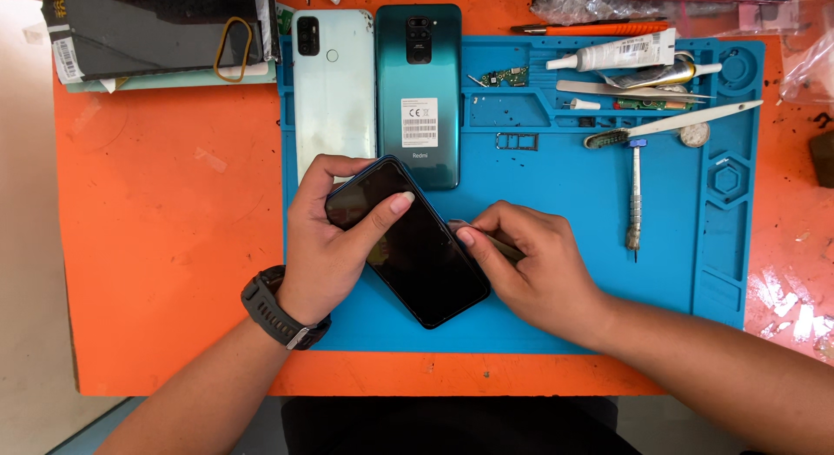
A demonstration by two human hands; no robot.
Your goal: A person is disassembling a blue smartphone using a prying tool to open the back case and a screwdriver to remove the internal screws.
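Glossy black phone on the blue mat

My left hand (326,238) is gripping the smooth dark phone (408,242); my right hand (530,268) is pinching a thin metal tool (486,239) against its edge on the ridged silicone mat (556,185).

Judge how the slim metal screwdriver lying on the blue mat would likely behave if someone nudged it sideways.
The screwdriver has a round, slender shaft, so it would probably roll across the blue mat. It looks rigid metal, so it likely will not bend. The mat's raised ridges may stop it before the edge.
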